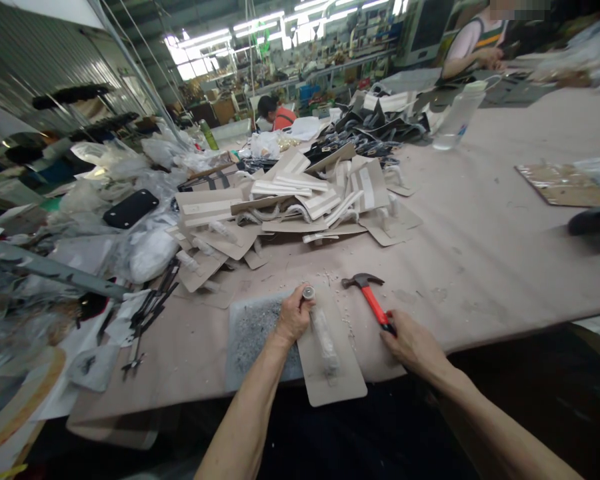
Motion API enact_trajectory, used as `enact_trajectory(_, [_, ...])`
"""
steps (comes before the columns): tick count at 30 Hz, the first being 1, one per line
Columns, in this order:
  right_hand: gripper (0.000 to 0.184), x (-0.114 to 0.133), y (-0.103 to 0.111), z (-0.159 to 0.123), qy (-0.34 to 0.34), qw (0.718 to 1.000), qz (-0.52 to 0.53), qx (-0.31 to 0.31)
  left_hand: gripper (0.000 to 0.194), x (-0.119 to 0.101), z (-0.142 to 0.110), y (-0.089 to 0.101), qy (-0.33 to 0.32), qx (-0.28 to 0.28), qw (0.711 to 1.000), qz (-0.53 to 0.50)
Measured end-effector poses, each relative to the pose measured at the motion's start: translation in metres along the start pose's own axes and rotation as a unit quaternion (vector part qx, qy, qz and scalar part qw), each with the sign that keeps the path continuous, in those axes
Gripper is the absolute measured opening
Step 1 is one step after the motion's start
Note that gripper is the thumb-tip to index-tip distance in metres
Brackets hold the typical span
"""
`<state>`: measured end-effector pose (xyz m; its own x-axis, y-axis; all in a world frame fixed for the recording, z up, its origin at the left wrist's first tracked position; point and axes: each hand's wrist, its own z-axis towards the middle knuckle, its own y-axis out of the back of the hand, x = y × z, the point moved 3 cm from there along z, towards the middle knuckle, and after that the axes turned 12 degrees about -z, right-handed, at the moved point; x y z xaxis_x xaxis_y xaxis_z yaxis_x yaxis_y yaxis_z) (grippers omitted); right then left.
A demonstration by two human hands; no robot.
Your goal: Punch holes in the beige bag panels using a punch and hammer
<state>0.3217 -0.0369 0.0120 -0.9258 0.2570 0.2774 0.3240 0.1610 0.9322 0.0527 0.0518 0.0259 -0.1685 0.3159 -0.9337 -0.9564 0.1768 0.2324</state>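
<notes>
My right hand (409, 341) is closed around the grip end of a claw hammer (375, 305) with a red and black handle; its dark head lies close to the table surface. My left hand (295, 315) is closed on a short round metal piece (309, 293), seen end-on, at the upper part of a beige panel. This beige panel (337, 390) has rounded corners and carries a plastic-wrapped handle (324, 343). It partly overlaps a grey, pitted slab (257, 337) and reaches over the table's front edge. Small white bits (349, 320) lie scattered beside the panel.
A heap of similar beige panels (300, 200) lies ahead, with dark pieces (370, 130) behind it. Clear plastic bags (150, 257) and thin black rods (150, 310) are at left. A water bottle (457, 120) stands at right. A person (475, 47) works across the table.
</notes>
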Motion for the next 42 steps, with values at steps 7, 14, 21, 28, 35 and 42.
enact_trajectory(7, [0.012, 0.026, 0.008, -0.009, -0.102, 0.882, 0.411, 0.204, 0.029, 0.004, -0.003, 0.0, -0.018, 0.008, 0.999, 0.032])
enact_trajectory(14, [0.031, 0.071, 0.087, -0.027, 0.143, 0.957, 0.201, -0.151, 0.028, 0.007, -0.002, -0.001, -0.022, 0.017, 0.998, 0.053])
enact_trajectory(21, [0.027, 0.091, 0.096, -0.034, 0.286, 0.94, -0.105, -0.155, 0.016, 0.007, -0.003, -0.001, -0.009, 0.004, 0.998, 0.067])
enact_trajectory(28, [0.029, 0.099, 0.125, -0.043, 0.236, 0.905, 0.024, -0.355, 0.023, 0.006, -0.001, -0.001, -0.018, 0.016, 0.999, 0.048])
enact_trajectory(35, [0.023, 0.093, 0.106, -0.031, 0.275, 0.943, -0.1, -0.16, 0.018, 0.013, -0.003, -0.001, -0.009, 0.017, 0.998, 0.066])
enact_trajectory(42, [0.032, 0.094, 0.114, -0.039, 0.224, 0.926, 0.018, -0.303, 0.023, 0.011, -0.002, -0.002, -0.005, 0.019, 0.999, 0.032])
